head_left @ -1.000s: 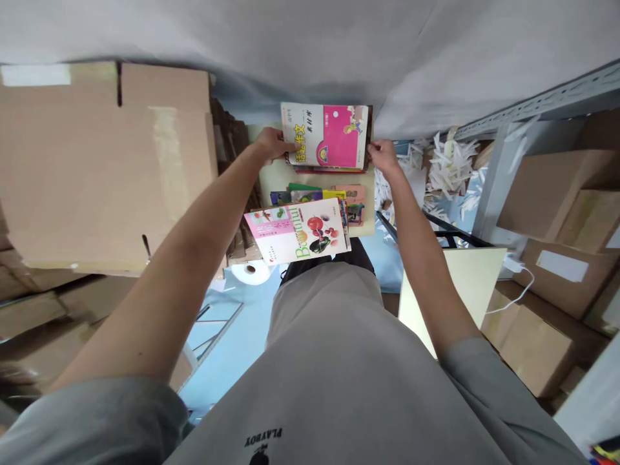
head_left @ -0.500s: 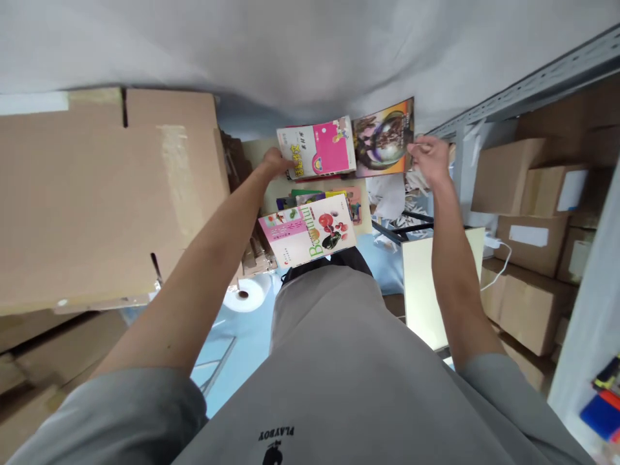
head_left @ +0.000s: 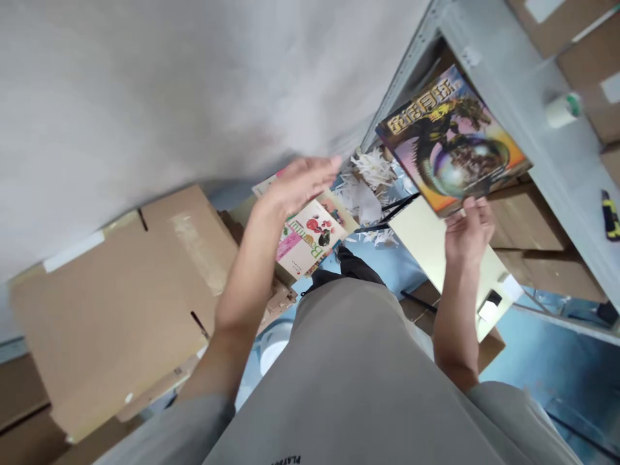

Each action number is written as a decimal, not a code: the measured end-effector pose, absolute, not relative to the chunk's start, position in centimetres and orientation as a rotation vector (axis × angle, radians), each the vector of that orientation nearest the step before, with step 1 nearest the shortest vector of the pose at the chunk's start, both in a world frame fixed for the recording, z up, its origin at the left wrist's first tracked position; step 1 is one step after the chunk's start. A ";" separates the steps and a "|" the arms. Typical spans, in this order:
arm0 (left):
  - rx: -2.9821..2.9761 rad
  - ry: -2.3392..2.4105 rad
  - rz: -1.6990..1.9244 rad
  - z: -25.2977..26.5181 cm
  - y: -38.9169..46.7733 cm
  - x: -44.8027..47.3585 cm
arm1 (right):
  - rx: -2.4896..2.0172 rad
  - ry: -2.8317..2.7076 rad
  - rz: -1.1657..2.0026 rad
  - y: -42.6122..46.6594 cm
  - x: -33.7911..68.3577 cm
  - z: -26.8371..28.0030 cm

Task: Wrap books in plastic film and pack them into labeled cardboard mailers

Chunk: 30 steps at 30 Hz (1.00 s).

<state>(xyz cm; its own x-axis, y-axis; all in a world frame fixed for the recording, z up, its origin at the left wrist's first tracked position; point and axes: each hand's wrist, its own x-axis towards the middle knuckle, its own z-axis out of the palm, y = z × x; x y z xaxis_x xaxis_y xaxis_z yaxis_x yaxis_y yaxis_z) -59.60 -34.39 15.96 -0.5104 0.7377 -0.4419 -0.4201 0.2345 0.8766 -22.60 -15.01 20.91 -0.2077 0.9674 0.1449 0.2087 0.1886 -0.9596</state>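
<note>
My right hand (head_left: 469,223) grips the lower edge of a book (head_left: 455,142) with a dragon and a glassy ball on its dark, colourful cover. The book is held up and tilted in front of the shelving at the right. My left hand (head_left: 303,184) is over the stacked books, fingers stretched out, with nothing seen in it. Below it lies a pale book (head_left: 314,236) marked "Beautiful", with fruit pictures. A pink and white book (head_left: 264,186) shows only at a corner, mostly covered by the hand.
Flat cardboard boxes (head_left: 130,303) fill the left. Shredded paper (head_left: 372,171) lies beyond the books. A pale board (head_left: 431,239) stands below the right hand. On the right are a grey metal shelf (head_left: 523,116), a tape roll (head_left: 563,111) and a yellow-black cutter (head_left: 610,216).
My right hand has carried the dragon book away from the stack, to the right. My left hand has come off the pink and white book and opened. The view has turned right.
</note>
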 end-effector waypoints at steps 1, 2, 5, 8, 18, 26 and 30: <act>0.364 1.342 1.489 17.5 -34.3 -56.0 | -1.138 -1.647 1.129 -17.8 -21.7 20.8; 0.396 1.188 1.485 18.6 -34.3 -52.3 | -1.138 -1.714 1.154 -20.3 -21.2 20.5; 0.381 0.945 1.466 19.4 -34.3 -42.7 | -1.158 -1.789 1.176 -26.1 -20.4 19.1; 0.245 1.005 1.574 17.9 -33.3 -36.9 | -1.172 -1.755 1.211 -28.3 -19.2 17.6; 0.382 1.154 1.587 16.2 -26.4 -31.6 | -1.097 -1.332 1.537 -17.1 -5.0 16.3; 0.421 1.249 1.496 16.3 -18.7 -22.2 | -1.094 -1.338 1.563 -9.7 5.0 12.9; 0.458 1.314 1.504 16.8 -16.4 -18.3 | -1.232 -1.439 1.430 -8.1 8.0 11.6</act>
<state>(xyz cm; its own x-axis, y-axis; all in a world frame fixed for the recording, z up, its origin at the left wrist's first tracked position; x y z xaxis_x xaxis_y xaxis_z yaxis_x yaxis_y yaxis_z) -18.33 -16.36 16.81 -0.3871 0.8611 -0.3296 -0.4425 0.1401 0.8858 8.01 -8.06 11.62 -0.2562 0.9596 -0.1166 0.1225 -0.0875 -0.9886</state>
